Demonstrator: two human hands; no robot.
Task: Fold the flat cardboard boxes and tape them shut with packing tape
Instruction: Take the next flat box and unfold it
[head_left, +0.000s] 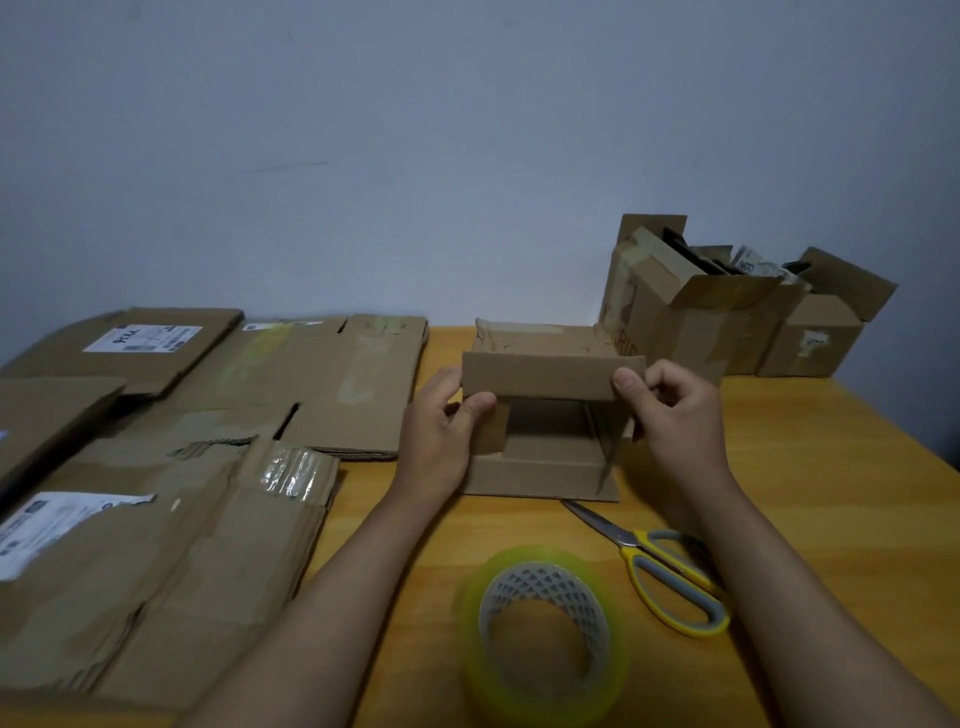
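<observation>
— Cardboard, brown and creased: that is the small box (545, 415) I have in both hands, standing on the wooden worktop (805, 493) with its open mouth turned toward me.

— How are your fingers set?

— My left hand (441, 431) pinches the left end of the box's top flap (540, 376), thumb in front, fingers curled behind it. My right hand (670, 410) pinches the right end of that flap the same way, thumb pressed flat on its face. The flap lies level across the top of the opening.

— And the rest, taking the box as the mark?

— Nearer me than the box, the roll of clear packing tape (543, 623) lies flat on the worktop. The scissors (654, 561) lie just to the right of the tape, yellow and grey handles toward me, the blade tip touching or almost touching the box's lower right corner. Left of the box, the flattened boxes (218, 441) lie spread and overlapping; two carry white labels. Behind the box and to its right, against the wall, stand two open cartons (737, 312) with their flaps up and things inside that I cannot make out.
</observation>
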